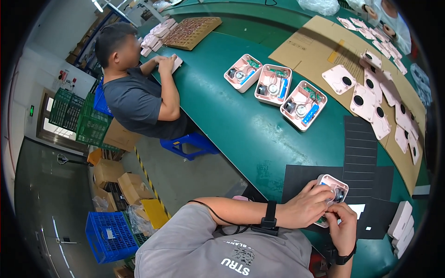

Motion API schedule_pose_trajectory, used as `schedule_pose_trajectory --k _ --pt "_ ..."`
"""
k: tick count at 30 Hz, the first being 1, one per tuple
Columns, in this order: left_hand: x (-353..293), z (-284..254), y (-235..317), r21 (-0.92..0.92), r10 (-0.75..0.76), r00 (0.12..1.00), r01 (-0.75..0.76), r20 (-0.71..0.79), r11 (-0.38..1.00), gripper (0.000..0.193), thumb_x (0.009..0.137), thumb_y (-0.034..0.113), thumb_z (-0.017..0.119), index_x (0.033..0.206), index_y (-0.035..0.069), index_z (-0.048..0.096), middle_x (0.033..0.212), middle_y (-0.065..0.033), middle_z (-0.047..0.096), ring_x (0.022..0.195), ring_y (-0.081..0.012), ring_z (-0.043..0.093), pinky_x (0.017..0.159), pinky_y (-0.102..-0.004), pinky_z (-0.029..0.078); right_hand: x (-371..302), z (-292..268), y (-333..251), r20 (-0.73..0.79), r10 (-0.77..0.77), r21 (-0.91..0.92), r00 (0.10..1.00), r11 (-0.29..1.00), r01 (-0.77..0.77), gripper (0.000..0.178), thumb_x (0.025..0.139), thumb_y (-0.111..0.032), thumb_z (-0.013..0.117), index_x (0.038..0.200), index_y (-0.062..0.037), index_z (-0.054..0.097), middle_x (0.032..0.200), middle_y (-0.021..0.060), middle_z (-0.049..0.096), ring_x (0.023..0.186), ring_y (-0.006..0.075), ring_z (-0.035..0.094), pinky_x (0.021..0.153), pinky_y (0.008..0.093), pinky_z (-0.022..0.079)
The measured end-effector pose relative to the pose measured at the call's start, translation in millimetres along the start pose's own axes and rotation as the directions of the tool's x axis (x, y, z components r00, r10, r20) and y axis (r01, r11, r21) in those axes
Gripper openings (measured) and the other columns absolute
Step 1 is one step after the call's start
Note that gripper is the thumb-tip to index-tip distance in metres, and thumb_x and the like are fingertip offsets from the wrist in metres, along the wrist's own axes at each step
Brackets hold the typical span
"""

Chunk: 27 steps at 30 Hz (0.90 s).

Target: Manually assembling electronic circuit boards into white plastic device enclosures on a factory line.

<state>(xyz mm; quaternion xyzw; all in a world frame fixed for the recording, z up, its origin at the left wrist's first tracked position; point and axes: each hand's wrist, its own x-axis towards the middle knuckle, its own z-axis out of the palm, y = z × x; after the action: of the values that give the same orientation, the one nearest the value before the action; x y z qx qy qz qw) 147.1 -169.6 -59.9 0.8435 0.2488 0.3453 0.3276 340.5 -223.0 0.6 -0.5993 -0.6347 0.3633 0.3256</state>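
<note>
Left fingers (320, 191) curl over a pale-pink, boxy plastic casing (332, 179), seemingly steadying it; right fingers (342, 211) bend close alongside—both grips hidden!

A green worktable (208, 97) is stretching away, a blue stool (186, 142) is standing beside it, striped tape (150, 184) is crossing the grey floor (197, 178), a lamp (97, 5) is glowing high up, and a pale wall (42, 65) is rising beyond.

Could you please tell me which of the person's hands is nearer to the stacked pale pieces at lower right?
Right. The right hand is left of the pale pieces; the left hand is farther left, at the open pink case.
</note>
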Motion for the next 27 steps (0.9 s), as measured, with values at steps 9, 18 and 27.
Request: schedule_pose_trajectory --k 9,18,27 --pt "3.2 -7.5 -1.4 -0.022 -0.031 0.999 0.031 0.04 0.999 0.011 0.087 0.007 0.076 0.093 0.002 0.069 0.138 -0.0184 0.06 0.142 -0.038 0.048 0.118 -0.0604 0.033 8.9 -5.7 -5.7 0.047 0.09 0.073 0.995 0.993 -0.093 0.01 0.082 0.012 0.074 0.09 0.0062 0.072 0.085 0.0129 0.071 0.066 0.0199 0.068 0.06 0.0307 0.051" --pt "9.3 -16.4 1.5 -0.137 -0.122 0.98 0.144 0.156 0.98 0.01 0.087 0.009 0.076 0.093 0.003 0.069 0.141 -0.0184 0.058 0.144 -0.0392 0.046 0.12 -0.0614 0.03 7.2 -1.7 0.7 0.02 0.036 0.076 0.999 0.996 -0.038 0.011 0.082 0.013 0.074 0.09 0.0056 0.072 0.083 0.0109 0.07 0.061 0.0168 0.063 0.055 0.0284 0.047" --pt "7.9 -11.9 -2.5 -0.071 -0.053 0.991 0.062 0.123 0.996 0.013 0.086 0.01 0.077 0.092 0.003 0.068 0.14 -0.0174 0.059 0.141 -0.0382 0.048 0.119 -0.0628 0.031 11.5 -6.2 -6.8 0.048 -0.03 -0.027 0.998 0.999 0.031 0.01 0.081 0.011 0.073 0.09 0.0063 0.072 0.086 0.0157 0.071 0.073 0.0283 0.07 0.065 0.0335 0.054"
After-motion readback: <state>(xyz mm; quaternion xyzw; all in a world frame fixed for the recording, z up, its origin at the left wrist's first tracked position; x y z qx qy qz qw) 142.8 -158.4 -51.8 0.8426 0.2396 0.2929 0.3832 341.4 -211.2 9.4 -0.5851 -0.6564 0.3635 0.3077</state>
